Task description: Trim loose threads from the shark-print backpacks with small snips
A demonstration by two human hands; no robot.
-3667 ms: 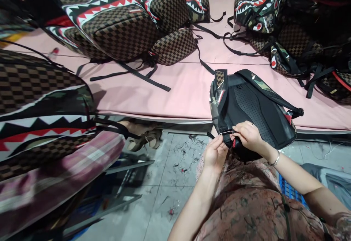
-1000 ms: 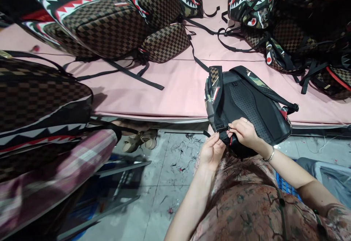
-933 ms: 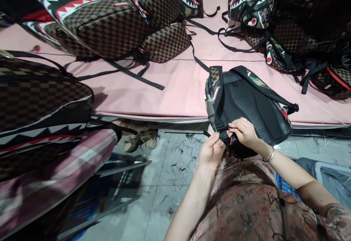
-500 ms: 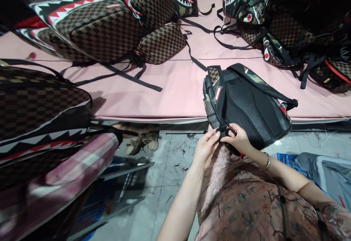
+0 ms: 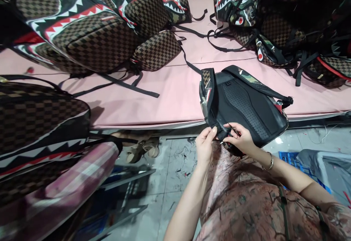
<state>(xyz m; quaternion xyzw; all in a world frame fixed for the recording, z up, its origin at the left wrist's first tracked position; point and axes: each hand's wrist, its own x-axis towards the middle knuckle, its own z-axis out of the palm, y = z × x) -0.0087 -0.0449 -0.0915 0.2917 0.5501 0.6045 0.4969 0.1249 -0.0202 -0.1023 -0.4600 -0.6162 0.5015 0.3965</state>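
Subject item: a black backpack with a padded, perforated back panel [image 5: 241,98] and straps partly in camouflage and brown check. It lies back panel up at the near edge of the pink-covered table [image 5: 131,109], its lower end overhanging towards the person's lap. One shoulder strap ends in a loose black buckle at the right.

Left hand [image 5: 205,146]: thumb and fingers pinched on the black webbing strap section [image 5: 221,133] at the bag's lower left corner. Right hand [image 5: 243,141]: fingers bent around a thin dark implement [image 5: 233,128], directly beside that webbing. Its exact type cannot be told, nor whether its tip touches the webbing.

Step in hand, as judged: close two-handed work on the strap section, the left steadying and the right working. Judged requirement for the next move: a firm left pinch with the webbing held flat, and small, controlled right-hand motion, keeping the implement clear of the left fingertips.

Surroundings: brown-checked backpacks with printed shark teeth [image 5: 104,47] stand at the table's left; a dark heap of similar bags [image 5: 282,29] lies at its right. A further large checked backpack [image 5: 41,124] is at the far left, above pink plaid cloth [image 5: 82,164]. Dark scraps [image 5: 179,157] litter the grey tiled floor [image 5: 155,211].
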